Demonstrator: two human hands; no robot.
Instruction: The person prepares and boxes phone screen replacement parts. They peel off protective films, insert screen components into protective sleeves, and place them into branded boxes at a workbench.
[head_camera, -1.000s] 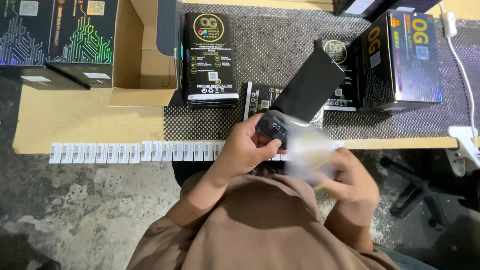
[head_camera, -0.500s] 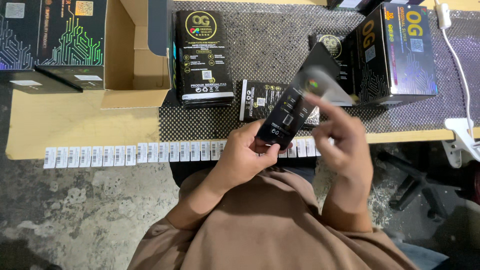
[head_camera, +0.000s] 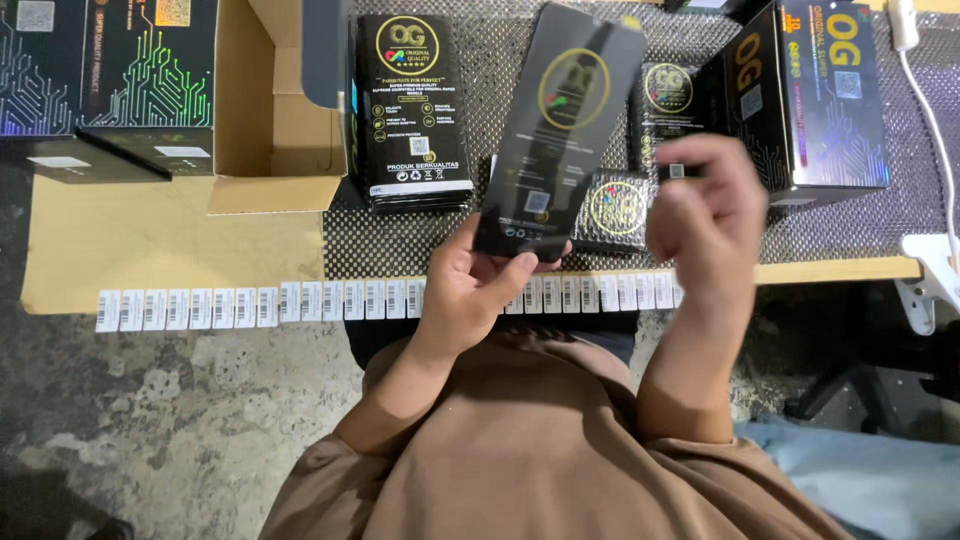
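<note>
Left hand (head_camera: 480, 290) grips flat black package (head_camera: 560, 130) by near end, long axis running far; right hand (head_camera: 705, 215) just right, fingers pinching small sticker (head_camera: 677, 171).

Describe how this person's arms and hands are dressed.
Both forearms are bare. The left hand and right hand wear no gloves, and no rings or watch show. Short brown sleeves of a brown shirt cover the upper arms.
</note>
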